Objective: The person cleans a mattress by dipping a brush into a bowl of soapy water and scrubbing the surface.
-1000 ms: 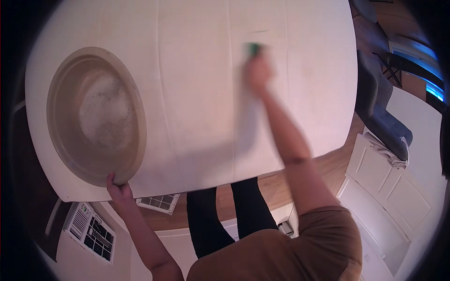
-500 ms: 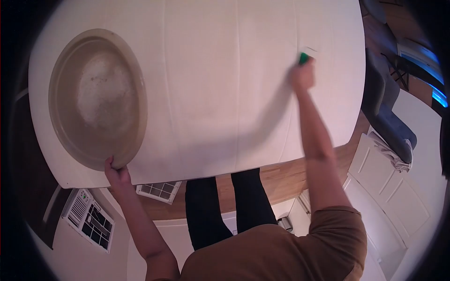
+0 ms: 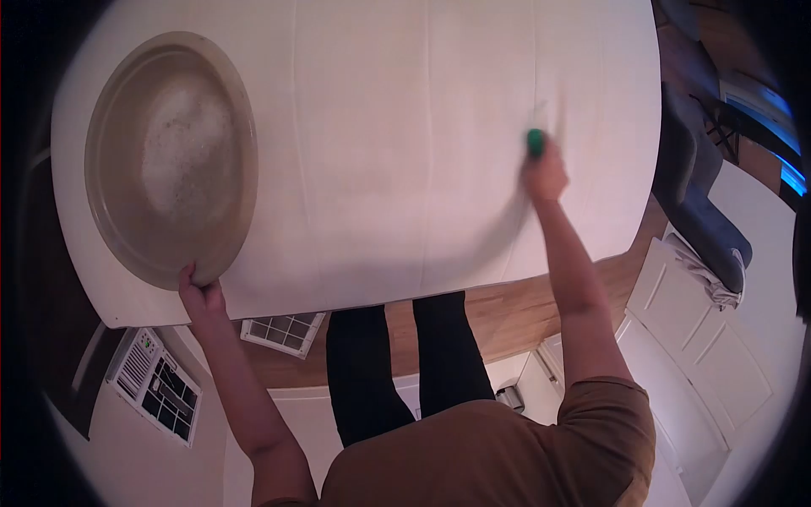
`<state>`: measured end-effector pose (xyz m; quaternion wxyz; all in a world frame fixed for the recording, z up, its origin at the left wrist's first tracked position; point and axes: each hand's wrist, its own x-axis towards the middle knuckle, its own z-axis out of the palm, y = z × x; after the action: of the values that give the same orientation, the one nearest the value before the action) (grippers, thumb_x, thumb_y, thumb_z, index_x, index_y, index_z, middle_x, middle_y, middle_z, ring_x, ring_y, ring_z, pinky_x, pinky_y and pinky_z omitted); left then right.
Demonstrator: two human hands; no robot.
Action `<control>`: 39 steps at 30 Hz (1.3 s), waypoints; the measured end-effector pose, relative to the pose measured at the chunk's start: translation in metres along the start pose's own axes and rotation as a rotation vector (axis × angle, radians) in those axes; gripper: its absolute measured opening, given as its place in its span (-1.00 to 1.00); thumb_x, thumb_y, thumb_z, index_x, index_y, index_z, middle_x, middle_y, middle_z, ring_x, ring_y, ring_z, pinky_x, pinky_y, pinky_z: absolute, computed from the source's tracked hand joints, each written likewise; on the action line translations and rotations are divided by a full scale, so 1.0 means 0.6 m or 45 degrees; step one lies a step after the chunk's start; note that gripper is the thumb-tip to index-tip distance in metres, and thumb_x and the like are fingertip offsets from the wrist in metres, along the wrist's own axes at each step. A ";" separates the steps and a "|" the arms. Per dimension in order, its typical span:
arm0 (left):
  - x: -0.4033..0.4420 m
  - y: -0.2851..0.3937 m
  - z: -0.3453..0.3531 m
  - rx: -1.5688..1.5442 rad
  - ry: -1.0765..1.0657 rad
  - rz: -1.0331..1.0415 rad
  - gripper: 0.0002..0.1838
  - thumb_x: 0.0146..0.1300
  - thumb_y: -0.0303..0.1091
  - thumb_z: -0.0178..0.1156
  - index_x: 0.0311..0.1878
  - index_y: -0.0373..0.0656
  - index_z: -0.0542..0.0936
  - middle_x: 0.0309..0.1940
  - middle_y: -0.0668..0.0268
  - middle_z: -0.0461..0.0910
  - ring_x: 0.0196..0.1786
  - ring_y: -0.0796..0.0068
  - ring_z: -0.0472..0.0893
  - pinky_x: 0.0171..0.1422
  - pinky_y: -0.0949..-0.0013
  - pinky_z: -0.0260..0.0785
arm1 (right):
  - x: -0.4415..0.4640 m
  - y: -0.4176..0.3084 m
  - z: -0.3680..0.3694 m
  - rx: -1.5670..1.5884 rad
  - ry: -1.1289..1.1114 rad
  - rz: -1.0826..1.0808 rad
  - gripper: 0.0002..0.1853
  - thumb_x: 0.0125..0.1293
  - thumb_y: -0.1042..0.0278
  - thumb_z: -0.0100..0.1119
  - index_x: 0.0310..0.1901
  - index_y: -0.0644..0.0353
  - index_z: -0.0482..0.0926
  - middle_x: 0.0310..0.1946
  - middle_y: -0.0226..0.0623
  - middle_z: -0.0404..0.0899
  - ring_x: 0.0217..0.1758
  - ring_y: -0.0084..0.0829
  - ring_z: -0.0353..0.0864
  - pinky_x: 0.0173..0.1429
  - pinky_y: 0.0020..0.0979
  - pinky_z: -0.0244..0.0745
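A large oval beige basin (image 3: 100, 194) with foamy water (image 3: 187, 139) stands at the left of a white, seamed mattress (image 3: 363, 152). My left hand (image 3: 201, 296) grips the basin's near rim, thumb over the edge. Over the mattress's right part, my right hand (image 3: 547, 173) is closed around a small green scrubber (image 3: 535, 142). Motion smears the scrubber and my fingertips, and most of its shape is hidden by the hand. Pale blurred streaks show just beyond it.
My legs (image 3: 359, 363) stand at the mattress's near edge on a wooden floor (image 3: 515, 317). A dark grey padded seat (image 3: 705, 224) with a cloth (image 3: 714, 283) on it lies to the right. White panelled doors (image 3: 701, 338) show at lower right, an air conditioner (image 3: 156, 384) at lower left.
My right hand has moved nearer to me across the mattress with the green scrubber. My left hand stays on the basin's rim. The whole view has shifted slightly.
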<state>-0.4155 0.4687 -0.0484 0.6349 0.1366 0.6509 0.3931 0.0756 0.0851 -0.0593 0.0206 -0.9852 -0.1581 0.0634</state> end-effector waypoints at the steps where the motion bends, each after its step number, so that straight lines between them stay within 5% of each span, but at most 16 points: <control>1: -0.005 -0.003 -0.001 0.000 0.031 0.002 -0.63 0.12 -0.57 0.13 0.03 -0.39 0.40 0.01 0.10 0.49 0.11 0.19 0.51 0.28 0.13 0.41 | 0.011 0.016 0.003 -0.001 0.168 0.185 -0.70 0.22 0.32 0.07 0.01 0.07 0.48 -0.17 -0.18 0.59 -0.22 -0.10 0.63 -0.24 -0.02 0.50; 3: -0.001 -0.003 -0.008 0.005 0.011 -0.005 -0.63 0.12 -0.57 0.13 0.03 -0.38 0.40 0.00 0.10 0.49 0.10 0.20 0.52 0.28 0.13 0.41 | -0.021 -0.053 0.038 0.254 0.220 0.344 -0.72 0.24 0.33 0.02 -0.01 0.11 0.48 -0.22 -0.15 0.61 -0.23 -0.11 0.63 -0.26 -0.02 0.48; 5: 0.007 -0.010 -0.005 0.002 -0.015 -0.006 -0.64 0.12 -0.57 0.13 0.03 -0.37 0.41 -0.01 0.10 0.49 0.09 0.20 0.52 0.28 0.14 0.42 | -0.120 -0.214 0.092 0.307 -0.165 0.240 -0.68 0.21 0.40 0.01 0.03 0.16 0.44 -0.23 -0.07 0.59 -0.27 -0.04 0.61 -0.25 -0.01 0.46; 8: 0.012 -0.004 0.000 -0.014 -0.006 0.015 -0.62 0.12 -0.56 0.13 0.05 -0.35 0.40 0.01 0.11 0.50 0.09 0.19 0.53 0.27 0.14 0.42 | -0.292 -0.432 0.134 0.737 -0.267 -0.570 -0.68 0.08 0.44 0.07 -0.07 0.15 0.46 -0.32 -0.08 0.53 -0.24 -0.08 0.57 -0.23 -0.04 0.46; 9: 0.014 -0.003 0.001 -0.012 -0.035 0.016 -0.61 0.12 -0.56 0.13 0.07 -0.35 0.40 0.01 0.11 0.50 0.09 0.19 0.53 0.27 0.14 0.43 | -0.312 -0.470 0.096 0.574 -0.341 -0.785 -0.72 0.09 0.44 0.04 -0.10 0.07 0.50 -0.31 -0.14 0.54 -0.25 -0.12 0.58 -0.23 -0.09 0.48; 11: 0.009 0.009 -0.010 0.031 -0.045 0.008 -0.60 0.13 -0.56 0.12 0.08 -0.35 0.39 0.02 0.12 0.50 0.10 0.19 0.53 0.26 0.14 0.44 | -0.276 -0.437 0.087 0.466 -0.399 -0.962 -0.71 0.19 0.42 -0.05 -0.06 -0.03 0.52 -0.27 -0.22 0.53 -0.21 -0.18 0.60 -0.20 -0.16 0.51; 15: 0.022 0.010 -0.014 0.030 -0.035 -0.001 -0.59 0.14 -0.57 0.12 0.09 -0.37 0.39 0.03 0.10 0.50 0.10 0.19 0.53 0.23 0.14 0.46 | -0.110 -0.111 0.074 0.353 0.014 -0.796 -0.75 0.18 0.46 0.02 -0.12 0.14 0.61 -0.29 -0.23 0.65 -0.25 -0.25 0.62 -0.17 -0.16 0.52; 22: 0.016 -0.005 -0.005 -0.008 -0.054 -0.011 -0.67 0.16 -0.60 0.09 0.03 -0.33 0.41 -0.04 0.15 0.52 0.04 0.23 0.55 0.14 0.18 0.51 | -0.130 -0.093 0.075 0.425 0.001 -0.581 -0.68 0.07 0.59 0.01 -0.12 0.13 0.58 -0.21 -0.21 0.59 -0.11 -0.16 0.55 -0.06 -0.15 0.40; 24: 0.027 -0.008 -0.014 -0.007 -0.043 0.006 -0.66 0.15 -0.59 0.10 0.03 -0.34 0.41 -0.02 0.13 0.50 0.05 0.21 0.55 0.14 0.15 0.51 | -0.203 -0.290 0.119 0.493 -0.059 -0.975 -0.57 0.01 0.54 0.05 -0.06 -0.12 0.60 -0.18 -0.22 0.57 -0.01 -0.16 0.53 0.06 -0.11 0.33; 26: 0.027 -0.010 -0.001 -0.017 -0.043 0.042 -0.66 0.15 -0.58 0.11 0.03 -0.36 0.40 0.00 0.10 0.49 0.06 0.19 0.55 0.15 0.13 0.51 | -0.231 -0.463 0.125 0.764 -0.199 -1.250 -0.74 0.11 0.42 0.05 -0.20 -0.21 0.59 -0.18 -0.28 0.56 0.00 -0.20 0.54 0.13 -0.13 0.33; 27: 0.016 -0.007 0.010 -0.005 -0.036 0.038 -0.64 0.15 -0.58 0.11 0.04 -0.36 0.39 0.01 0.10 0.49 0.07 0.19 0.54 0.16 0.13 0.50 | -0.247 -0.524 0.131 0.788 -0.013 -1.390 -0.76 0.10 0.41 0.06 -0.23 -0.22 0.58 -0.20 -0.31 0.56 -0.02 -0.23 0.55 0.08 -0.13 0.35; 30: 0.014 0.005 -0.005 0.015 -0.016 0.046 -0.60 0.13 -0.59 0.12 0.08 -0.37 0.37 0.02 0.10 0.48 0.10 0.18 0.52 0.18 0.12 0.49 | -0.209 -0.467 0.120 0.809 -0.167 -1.500 -0.74 0.09 0.41 0.07 -0.21 -0.25 0.57 -0.17 -0.34 0.55 0.00 -0.23 0.54 0.08 -0.11 0.34; 35: 0.018 -0.010 0.003 -0.036 -0.026 0.043 -0.54 0.11 -0.62 0.13 0.12 -0.40 0.34 0.05 0.09 0.46 0.12 0.15 0.50 0.21 0.10 0.47 | -0.033 0.085 0.015 0.043 -0.379 -1.276 -0.68 0.14 0.41 0.11 -0.06 -0.17 0.57 -0.06 -0.31 0.54 0.01 -0.24 0.53 0.06 -0.11 0.32; 37: 0.007 -0.015 0.007 -0.053 0.000 0.063 -0.53 0.10 -0.62 0.13 0.13 -0.41 0.33 0.08 0.09 0.44 0.13 0.15 0.50 0.22 0.09 0.47 | -0.027 0.123 -0.046 -0.349 -0.370 -0.995 -0.72 0.14 0.44 0.10 -0.11 -0.14 0.60 -0.12 -0.29 0.56 0.03 -0.23 0.53 0.05 -0.13 0.34; 39: 0.007 -0.012 0.011 -0.055 0.014 0.047 -0.53 0.10 -0.62 0.14 0.13 -0.40 0.33 0.08 0.09 0.44 0.14 0.15 0.49 0.22 0.09 0.47 | -0.049 0.032 0.033 0.145 -0.214 -1.332 -0.71 0.12 0.43 0.11 -0.11 -0.15 0.59 -0.14 -0.29 0.55 -0.01 -0.20 0.53 0.06 -0.12 0.33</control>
<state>-0.4077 0.4689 -0.0559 0.6268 0.1328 0.6432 0.4193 0.0513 0.0579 -0.0768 0.0901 -0.7635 -0.6258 0.1317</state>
